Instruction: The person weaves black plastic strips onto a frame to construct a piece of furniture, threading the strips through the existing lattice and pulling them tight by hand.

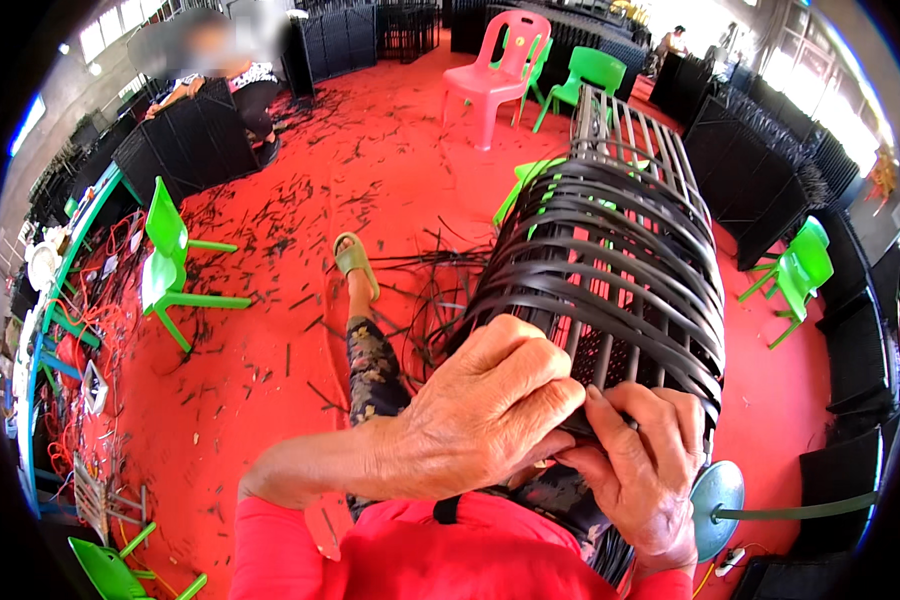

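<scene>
A long frame of dark bars [590,350] lies in front of me, running away to the far right. Many flat black strips [610,255] loop across it in curved bands. At its near end my left hand [490,410] is closed, fingers curled under. What it grips is hidden behind the knuckles. My right hand [645,455] is beside it, thumb and fingers pinched at the frame's near edge, where a black strip appears to be held. The two hands almost touch. Loose strip ends [440,290] trail onto the floor left of the frame.
Black strip scraps litter the red floor [280,260]. A pink chair [490,75] and green chairs [170,250] stand around. Stacked black panels [745,170] line the right side. A round grey-green disc on a bar [718,510] is near my right arm. A person sits far left.
</scene>
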`<state>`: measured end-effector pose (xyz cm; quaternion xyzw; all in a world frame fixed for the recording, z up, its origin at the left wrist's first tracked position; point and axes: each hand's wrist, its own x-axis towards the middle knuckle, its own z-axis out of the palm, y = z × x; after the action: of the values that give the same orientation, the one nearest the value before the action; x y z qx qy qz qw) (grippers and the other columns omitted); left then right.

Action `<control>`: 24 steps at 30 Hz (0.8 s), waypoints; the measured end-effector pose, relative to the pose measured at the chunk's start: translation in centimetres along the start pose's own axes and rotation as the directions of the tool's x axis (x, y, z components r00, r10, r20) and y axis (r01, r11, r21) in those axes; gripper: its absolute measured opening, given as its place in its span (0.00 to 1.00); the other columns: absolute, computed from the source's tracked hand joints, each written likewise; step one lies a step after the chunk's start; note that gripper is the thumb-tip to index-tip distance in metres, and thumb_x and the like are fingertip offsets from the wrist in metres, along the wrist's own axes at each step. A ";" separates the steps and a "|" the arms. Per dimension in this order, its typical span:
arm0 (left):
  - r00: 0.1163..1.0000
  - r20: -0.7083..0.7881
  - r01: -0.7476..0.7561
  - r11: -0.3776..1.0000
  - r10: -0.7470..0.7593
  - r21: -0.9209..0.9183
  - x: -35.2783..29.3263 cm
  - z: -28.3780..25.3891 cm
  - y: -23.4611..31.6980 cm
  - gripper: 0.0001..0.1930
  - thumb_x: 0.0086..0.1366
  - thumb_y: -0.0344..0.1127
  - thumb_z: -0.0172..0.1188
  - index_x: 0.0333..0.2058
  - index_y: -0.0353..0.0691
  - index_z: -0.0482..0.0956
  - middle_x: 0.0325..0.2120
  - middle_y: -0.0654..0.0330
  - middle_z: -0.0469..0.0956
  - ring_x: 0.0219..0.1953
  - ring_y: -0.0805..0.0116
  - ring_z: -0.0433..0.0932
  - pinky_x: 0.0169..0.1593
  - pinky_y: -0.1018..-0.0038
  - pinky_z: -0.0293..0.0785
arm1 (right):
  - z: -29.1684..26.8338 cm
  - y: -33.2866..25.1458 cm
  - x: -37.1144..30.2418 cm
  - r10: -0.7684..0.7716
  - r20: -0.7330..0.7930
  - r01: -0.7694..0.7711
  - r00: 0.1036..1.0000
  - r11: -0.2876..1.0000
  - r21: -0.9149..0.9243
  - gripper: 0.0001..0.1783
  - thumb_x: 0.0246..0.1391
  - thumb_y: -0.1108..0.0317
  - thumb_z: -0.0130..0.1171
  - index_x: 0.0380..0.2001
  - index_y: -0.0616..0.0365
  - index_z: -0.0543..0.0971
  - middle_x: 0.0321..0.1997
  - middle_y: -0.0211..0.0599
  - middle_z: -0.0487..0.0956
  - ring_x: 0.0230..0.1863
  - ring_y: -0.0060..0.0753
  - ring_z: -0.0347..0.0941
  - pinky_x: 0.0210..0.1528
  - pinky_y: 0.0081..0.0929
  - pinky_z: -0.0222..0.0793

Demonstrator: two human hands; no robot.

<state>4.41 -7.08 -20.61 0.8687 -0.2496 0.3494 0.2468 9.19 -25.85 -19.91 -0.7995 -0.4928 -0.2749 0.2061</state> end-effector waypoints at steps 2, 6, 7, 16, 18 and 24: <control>0.998 -0.002 0.065 0.986 -0.066 -0.154 0.3 -0.1 0.1 0.23 0.41 0.38 0.71 0.37 0.39 0.77 0.34 0.59 0.70 0.36 0.63 0.69 0.41 0.70 0.68 | -0.2 0.7 -1.2 -0.019 -0.012 0.019 1.000 1.000 -0.014 0.23 0.29 0.64 0.68 0.37 0.52 0.81 0.36 0.25 0.73 0.33 0.28 0.66 0.38 0.27 0.60; 0.979 -0.049 0.182 0.953 -0.200 -0.243 -1.3 0.1 -1.1 0.28 0.41 0.41 0.72 0.43 0.39 0.77 0.36 0.59 0.71 0.37 0.67 0.71 0.40 0.73 0.69 | -0.6 1.2 -1.9 0.000 -0.041 -0.001 0.999 1.000 -0.021 0.23 0.29 0.66 0.68 0.36 0.51 0.81 0.36 0.25 0.74 0.33 0.28 0.65 0.37 0.28 0.59; 0.971 -0.008 0.225 0.929 -0.238 -0.295 -1.6 0.3 -0.9 0.28 0.41 0.41 0.73 0.43 0.39 0.77 0.36 0.59 0.71 0.36 0.67 0.71 0.40 0.73 0.69 | -0.8 1.4 -2.0 0.001 -0.051 -0.001 0.999 1.000 -0.002 0.23 0.28 0.66 0.68 0.36 0.50 0.81 0.36 0.24 0.74 0.32 0.28 0.65 0.37 0.27 0.59; 0.967 -0.024 0.212 0.854 -0.254 -0.476 -0.7 2.1 -0.3 0.22 0.41 0.34 0.73 0.38 0.39 0.79 0.32 0.60 0.73 0.34 0.69 0.72 0.36 0.76 0.69 | -1.6 2.7 -3.0 0.043 -0.069 -0.041 0.997 0.999 0.030 0.24 0.27 0.66 0.70 0.37 0.49 0.81 0.33 0.24 0.73 0.31 0.29 0.65 0.36 0.29 0.60; 0.965 -0.024 0.217 0.847 -0.261 -0.485 -0.2 2.5 0.2 0.21 0.41 0.34 0.72 0.36 0.39 0.79 0.31 0.61 0.74 0.34 0.69 0.72 0.35 0.76 0.69 | -2.1 3.0 -3.4 0.063 -0.053 -0.062 0.997 0.998 0.032 0.25 0.27 0.65 0.70 0.37 0.49 0.81 0.34 0.25 0.73 0.32 0.30 0.66 0.37 0.29 0.61; 0.984 -0.159 0.024 0.947 -0.078 -0.320 1.2 4.6 1.7 0.18 0.42 0.32 0.71 0.35 0.40 0.78 0.31 0.59 0.74 0.30 0.67 0.72 0.32 0.76 0.68 | -3.3 2.6 -2.2 0.133 0.041 -0.134 0.990 0.990 0.038 0.28 0.29 0.60 0.70 0.41 0.52 0.79 0.38 0.32 0.70 0.35 0.36 0.67 0.37 0.31 0.65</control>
<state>6.38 -11.47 -22.26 0.7911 -0.2580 0.3707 0.4125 9.93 -30.44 -18.90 -0.8314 -0.4474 -0.2351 0.2308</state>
